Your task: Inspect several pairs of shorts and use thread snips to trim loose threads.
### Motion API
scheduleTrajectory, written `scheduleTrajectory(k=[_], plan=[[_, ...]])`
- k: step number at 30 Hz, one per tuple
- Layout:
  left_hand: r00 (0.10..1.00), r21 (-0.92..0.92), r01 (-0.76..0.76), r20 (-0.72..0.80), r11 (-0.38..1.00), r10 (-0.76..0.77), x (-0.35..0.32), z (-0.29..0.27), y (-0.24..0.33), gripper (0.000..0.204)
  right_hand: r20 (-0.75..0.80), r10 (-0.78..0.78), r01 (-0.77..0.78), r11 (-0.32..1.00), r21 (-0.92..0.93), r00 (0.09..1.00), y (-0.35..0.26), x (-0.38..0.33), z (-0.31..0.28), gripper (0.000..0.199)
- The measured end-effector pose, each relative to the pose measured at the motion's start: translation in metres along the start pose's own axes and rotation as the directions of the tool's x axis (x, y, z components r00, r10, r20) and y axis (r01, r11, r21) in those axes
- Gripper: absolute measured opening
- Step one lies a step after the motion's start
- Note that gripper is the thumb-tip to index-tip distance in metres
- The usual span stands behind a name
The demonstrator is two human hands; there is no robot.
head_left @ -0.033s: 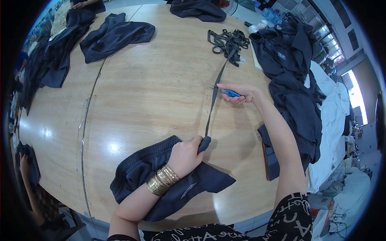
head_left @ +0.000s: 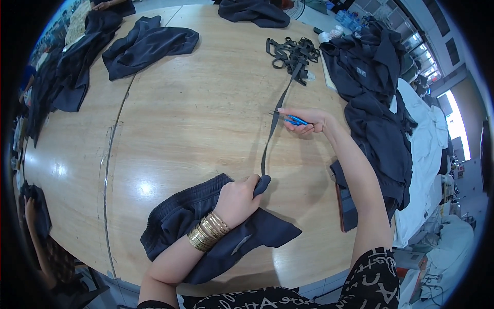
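Observation:
A dark navy garment with a gathered elastic waistband lies at the table's near side. My left hand, with gold bangles at the wrist, is closed on it and grips a bunched bit of its cloth. From that bunch a narrow dark band runs up to a tangled pile of the same band. My right hand is closed round small blue-handled thread snips. Their metal tips point left and lie at the band, by my thumb; whether the blades enclose it I cannot tell.
Dark garments are heaped along the right edge, beside white cloth. A flat dark case-like object with a reddish edge lies near my right forearm. More dark garments lie at the far left. Other people's hands show at the left rim.
The lower stretch of the band has shifted very slightly to the left. Both hands hold the same places.

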State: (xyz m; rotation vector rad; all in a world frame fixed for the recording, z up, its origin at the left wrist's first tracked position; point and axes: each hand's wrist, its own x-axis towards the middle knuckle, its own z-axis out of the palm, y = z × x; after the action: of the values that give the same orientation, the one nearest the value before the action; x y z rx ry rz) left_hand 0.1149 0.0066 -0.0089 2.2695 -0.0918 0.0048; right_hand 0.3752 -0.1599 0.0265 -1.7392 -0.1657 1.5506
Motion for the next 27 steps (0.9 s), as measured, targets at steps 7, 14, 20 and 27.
scheduleTrajectory(k=[7,14,20,27], plan=[[0.999,0.002,-0.028,-0.027,1.0,0.028,-0.001,0.0,0.0,0.016,0.051,-0.022,0.015,0.992,0.123,0.998,0.004,0.009,0.005,0.055],[0.999,0.011,-0.04,-0.023,0.999,0.04,0.0,0.001,-0.001,0.016,-0.08,-0.021,0.013,0.994,-0.104,0.997,-0.001,0.002,0.01,0.054],[1.0,0.016,-0.023,0.005,1.0,0.023,0.0,-0.001,-0.001,0.018,-0.213,-0.089,0.072,0.994,-0.086,0.973,-0.011,0.005,-0.004,0.051],[0.999,-0.018,-0.01,0.05,1.0,0.011,0.001,0.001,-0.001,0.019,-0.496,-0.843,-0.257,0.443,-0.859,0.207,-0.042,0.074,-0.079,0.027]])
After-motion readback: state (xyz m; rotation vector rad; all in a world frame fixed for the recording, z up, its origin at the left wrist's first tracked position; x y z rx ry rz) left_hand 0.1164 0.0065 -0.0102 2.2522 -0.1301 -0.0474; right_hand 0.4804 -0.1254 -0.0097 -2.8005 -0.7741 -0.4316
